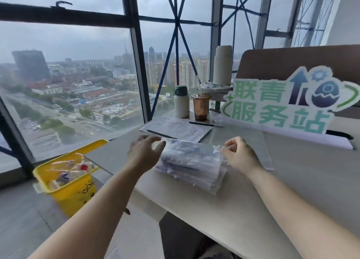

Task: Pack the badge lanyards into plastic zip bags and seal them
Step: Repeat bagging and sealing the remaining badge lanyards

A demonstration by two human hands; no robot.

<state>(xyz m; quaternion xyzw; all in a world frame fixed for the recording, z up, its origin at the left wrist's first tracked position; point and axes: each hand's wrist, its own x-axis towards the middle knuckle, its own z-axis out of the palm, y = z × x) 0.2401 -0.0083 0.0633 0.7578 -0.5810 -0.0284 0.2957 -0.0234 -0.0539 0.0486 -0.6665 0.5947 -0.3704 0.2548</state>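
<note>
Two hands flank bag stack (194, 174) — left hand (145, 154) spread; right hand (240, 155) pinches top bag (191, 151).

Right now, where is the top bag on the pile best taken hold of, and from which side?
By its two short ends, coming in from left and right. The top bag lies flat and long across the pile and looks floppy, so lifting one end alone may let it sag. The right hand pinches its right edge; the left hand is open at its left end.
</note>
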